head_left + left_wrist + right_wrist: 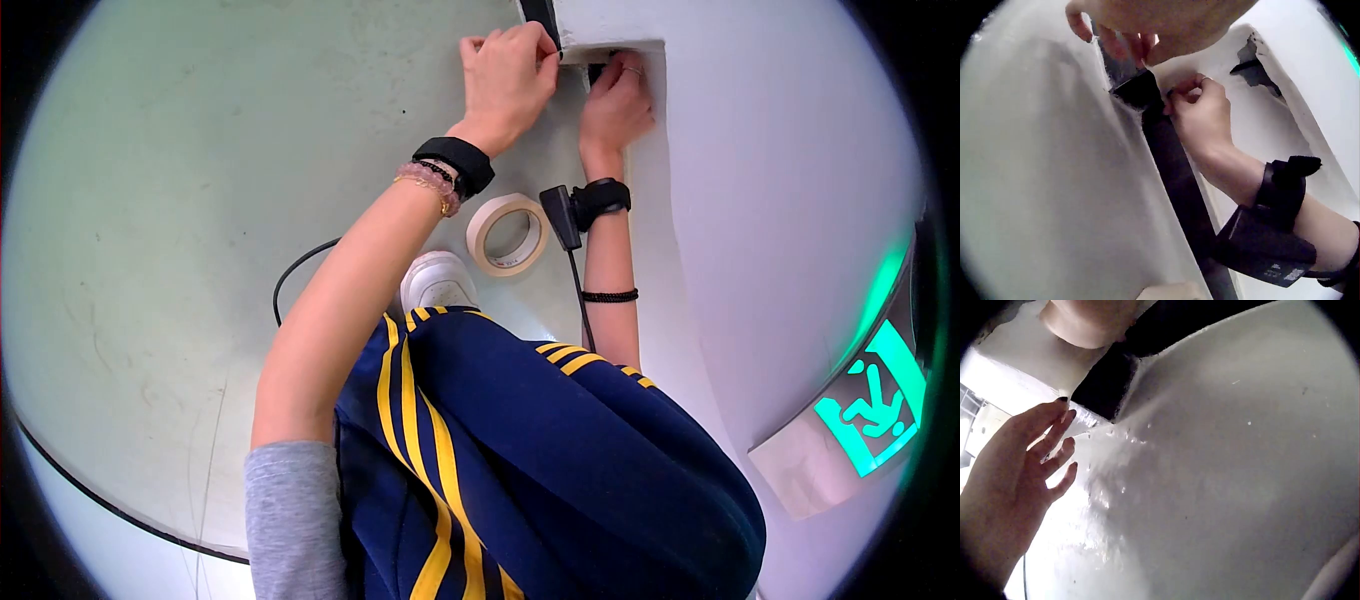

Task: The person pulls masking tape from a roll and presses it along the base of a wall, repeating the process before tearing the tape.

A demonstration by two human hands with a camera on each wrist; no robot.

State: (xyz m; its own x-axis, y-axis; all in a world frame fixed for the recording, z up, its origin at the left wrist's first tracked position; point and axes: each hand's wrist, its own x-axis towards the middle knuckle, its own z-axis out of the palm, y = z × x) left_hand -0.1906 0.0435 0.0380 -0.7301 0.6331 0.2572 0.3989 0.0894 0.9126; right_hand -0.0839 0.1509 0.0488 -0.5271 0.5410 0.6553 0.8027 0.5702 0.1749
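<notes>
A black band (1175,169) runs along the base of the white wall. Over a corner of it, my left hand (505,80) brings thumb and forefinger together on a thin pale strip (1065,394); its other fingers are spread loosely in the right wrist view. My right hand (615,110) is in the wall recess, to the right of the left hand. Its thumb and forefinger are bent toward each other right at the band's edge in the left wrist view. I cannot tell whether they pinch anything.
A roll of masking tape (480,238) lies on the grey floor (200,200) below the hands, near a white shoe (438,280). Broken plaster (1260,69) shows on the wall. A lit green exit sign (875,400) is at the right. A black cable (580,300) hangs from the right wrist camera.
</notes>
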